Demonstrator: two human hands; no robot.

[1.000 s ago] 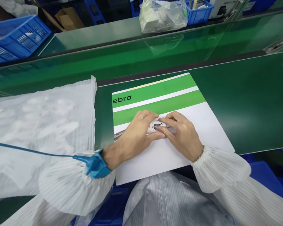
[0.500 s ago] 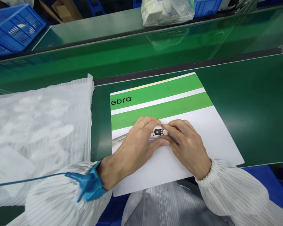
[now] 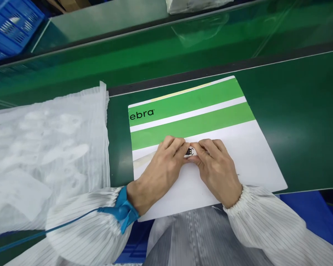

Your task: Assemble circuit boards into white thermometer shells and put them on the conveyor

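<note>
Between the fingers of both hands is a small white plastic casing (image 3: pixel 193 152) with a dark recess in its top. My left hand (image 3: pixel 166 160) grips its left end, fingers curled over it. The right end is pinched by my right hand (image 3: pixel 218 164), thumb on the near side. Most of the casing is hidden by the fingers. Under the hands lies a white sheet (image 3: pixel 238 155) with green stripes and the letters "ebra". A blue wrist strap (image 3: pixel 127 210) with a cord is around my left wrist.
White foam wrapping (image 3: pixel 58 136) with pale pieces showing under or in it lies on the left of the green bench (image 3: pixel 299 122). A raised ledge runs along the back, with a blue crate (image 3: pixel 16 27) at far left and a plastic bag (image 3: pixel 195 5) at the top.
My left hand has closed further over the casing, so less of it shows. Its left thumb is now tucked out of sight. The view has tipped slightly downward.
</note>
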